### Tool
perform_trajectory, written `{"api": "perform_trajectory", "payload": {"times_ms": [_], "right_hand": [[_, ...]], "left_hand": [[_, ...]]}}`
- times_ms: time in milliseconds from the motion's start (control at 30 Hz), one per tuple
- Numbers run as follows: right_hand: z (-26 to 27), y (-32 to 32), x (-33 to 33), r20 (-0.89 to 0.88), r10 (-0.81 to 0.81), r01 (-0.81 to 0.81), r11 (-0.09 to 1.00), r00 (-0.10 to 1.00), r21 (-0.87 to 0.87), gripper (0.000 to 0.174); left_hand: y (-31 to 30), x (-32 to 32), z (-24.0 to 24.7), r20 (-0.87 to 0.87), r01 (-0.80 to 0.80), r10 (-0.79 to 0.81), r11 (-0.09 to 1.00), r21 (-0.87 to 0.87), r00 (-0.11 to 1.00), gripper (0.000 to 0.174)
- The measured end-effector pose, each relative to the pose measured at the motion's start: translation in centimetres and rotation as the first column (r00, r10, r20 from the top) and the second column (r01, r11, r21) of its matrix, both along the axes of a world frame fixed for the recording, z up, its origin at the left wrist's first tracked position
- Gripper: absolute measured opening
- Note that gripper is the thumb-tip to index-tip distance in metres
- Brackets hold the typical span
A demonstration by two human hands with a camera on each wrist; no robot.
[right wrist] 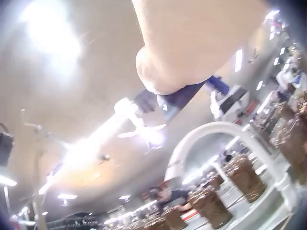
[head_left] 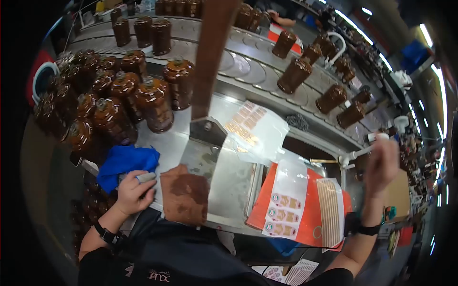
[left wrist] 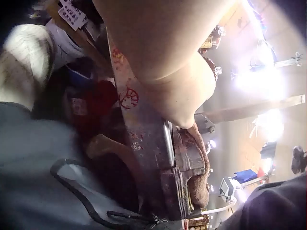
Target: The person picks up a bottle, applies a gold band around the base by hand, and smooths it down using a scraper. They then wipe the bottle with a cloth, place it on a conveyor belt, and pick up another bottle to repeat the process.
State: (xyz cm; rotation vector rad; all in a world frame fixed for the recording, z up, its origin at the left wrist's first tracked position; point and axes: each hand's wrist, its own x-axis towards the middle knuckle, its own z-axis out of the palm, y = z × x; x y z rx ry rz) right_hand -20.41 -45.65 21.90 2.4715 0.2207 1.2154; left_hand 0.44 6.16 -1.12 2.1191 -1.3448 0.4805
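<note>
My left hand (head_left: 135, 193) is at the front edge of the metal worktop, fingers bent, with a grey wrap around one finger. Just beyond it lies a crumpled blue cloth (head_left: 128, 164), and to its right a damp brown cloth (head_left: 185, 194). My right hand (head_left: 383, 164) is raised at the far right, blurred, near a white tap (head_left: 350, 156); I cannot tell whether its fingers hold anything. Between the hands, sheets of printed decals (head_left: 285, 205) and a gold-striped sheet (head_left: 330, 212) lie on an orange-red board (head_left: 261, 209).
Glossy brown jars (head_left: 155, 105) stand crowded at the left. More brown jars (head_left: 294, 75) stand along a conveyor (head_left: 248, 66) behind. A brown post (head_left: 210, 62) rises mid-worktop beside another decal sheet (head_left: 260, 131). A white curved pipe (right wrist: 211, 127) shows below my right hand.
</note>
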Motion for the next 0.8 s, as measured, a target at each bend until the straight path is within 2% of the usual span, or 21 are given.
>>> {"api": "perform_trajectory", "payload": {"times_ms": [33, 67, 100, 167, 233, 267, 333, 367, 400, 433, 467, 500, 533, 567, 600, 633, 667, 700, 733, 767, 800], "right_hand": [[-0.4, 3.3, 2.2, -0.076, 0.111, -0.116, 0.991, 0.991, -0.069, 0.019], [-0.2, 6.6, 3.8, -0.197, 0.107, -0.124, 0.989, 0.975, -0.076, 0.025], [-0.6, 9.0, 6.1, -0.208, 0.185, -0.218, 0.964, 0.961, -0.150, 0.030], [-1.6, 11.5, 10.7, -0.192, 0.244, -0.269, 0.957, 0.951, -0.114, 0.031], [-1.7, 11.9, 15.4, -0.210, 0.219, -0.225, 0.974, 0.953, -0.006, 0.028], [-1.7, 10.8, 17.9, -0.217, 0.138, -0.148, 0.989, 0.966, -0.027, 0.031], [-2.0, 7.5, 22.1, -0.146, 0.050, -0.040, 0.996, 0.988, 0.076, 0.031], [-2.3, 5.4, 23.8, -0.067, -0.009, 0.022, 0.982, 0.998, 0.186, 0.033], [-2.7, 2.5, 25.5, -0.006, -0.111, 0.107, 0.942, 0.994, 0.318, 0.035], [-3.2, -0.8, 27.0, 0.039, -0.212, 0.172, 0.877, 0.977, 0.448, 0.038], [-3.6, -4.2, 27.9, -0.044, -0.331, 0.297, 0.770, 0.942, 0.564, 0.048], [-4.6, -8.3, 28.9, -0.096, -0.438, 0.395, 0.667, 0.894, 0.632, 0.059], [-5.3, -11.8, 29.5, -0.216, -0.522, 0.532, 0.589, 0.825, 0.609, 0.068], [-5.2, -12.1, 29.5, -0.351, -0.580, 0.666, 0.526, 0.736, 0.528, 0.070], [-5.9, -13.2, 29.6, -0.367, -0.640, 0.730, 0.507, 0.675, 0.458, 0.067], [-6.3, -14.6, 29.5, -0.386, -0.662, 0.762, 0.500, 0.642, 0.411, 0.071], [-6.6, -16.9, 29.4, -0.421, -0.629, 0.756, 0.517, 0.654, 0.402, 0.073], [-8.3, -23.0, 30.3, -0.430, -0.684, 0.807, 0.530, 0.589, 0.261, 0.076], [-9.3, -24.9, 30.4, -0.365, -0.742, 0.826, 0.527, 0.563, 0.203, 0.061], [-9.5, -28.1, 30.0, -0.245, -0.857, 0.631, 0.502, 0.453, -0.591, 0.039], [-9.8, -26.5, 29.8, -0.175, -0.827, 0.636, 0.530, 0.535, -0.561, 0.029]], "left_hand": [[0.2, 0.1, -0.3, 0.007, 0.018, -0.018, 1.000, -0.020, 1.000, 0.025], [0.5, 0.2, -0.6, 0.016, 0.039, -0.038, 0.998, -0.040, 0.999, 0.024], [0.7, 0.4, -0.7, 0.036, 0.056, -0.054, 0.997, -0.062, 0.998, 0.023], [1.5, 0.3, -1.2, 0.050, 0.071, -0.067, 0.995, -0.070, 0.996, 0.023], [1.4, 0.6, -1.3, 0.105, 0.104, -0.093, 0.989, -0.104, 0.990, 0.021], [1.9, 0.8, -1.5, 0.096, 0.118, -0.107, 0.986, -0.118, 0.990, 0.021], [2.5, 0.9, -1.9, 0.058, 0.158, -0.154, 0.983, -0.090, 0.986, 0.015], [3.0, 1.0, -2.2, -0.057, 0.121, -0.126, 0.989, -0.087, 0.990, 0.005], [3.5, 1.8, -2.5, -0.059, 0.117, -0.125, 0.987, -0.113, 0.990, 0.005], [4.0, 2.5, -3.0, -0.344, 0.097, -0.174, 0.969, -0.228, 0.923, 0.002], [4.5, 2.8, -3.3, -0.592, 0.047, -0.244, 0.944, -0.328, 0.768, 0.005], [5.0, 2.7, -3.0, -0.778, -0.067, -0.212, 0.948, -0.310, 0.592, 0.010], [4.9, 2.8, -2.7, -0.786, -0.099, -0.202, 0.944, -0.315, 0.584, 0.010], [4.6, 3.1, -2.1, -0.773, -0.023, -0.263, 0.941, -0.338, 0.578, 0.011], [4.7, 3.4, -1.5, -0.758, 0.052, -0.318, 0.934, -0.352, 0.570, 0.012], [4.7, 3.5, -1.0, -0.772, 0.059, -0.307, 0.941, -0.332, 0.556, 0.012], [4.7, 3.4, -0.9, -0.777, 0.014, -0.273, 0.946, -0.323, 0.567, 0.012], [4.8, 3.6, -0.9, -0.788, 0.031, -0.309, 0.938, -0.347, 0.533, 0.013], [4.9, 3.7, -0.8, -0.795, 0.045, -0.340, 0.929, -0.368, 0.502, 0.013], [4.9, 3.8, -0.6, -0.787, 0.064, -0.338, 0.931, -0.358, 0.516, 0.015], [4.9, 3.7, -0.5, -0.785, 0.076, -0.328, 0.937, -0.341, 0.525, 0.015]]}}
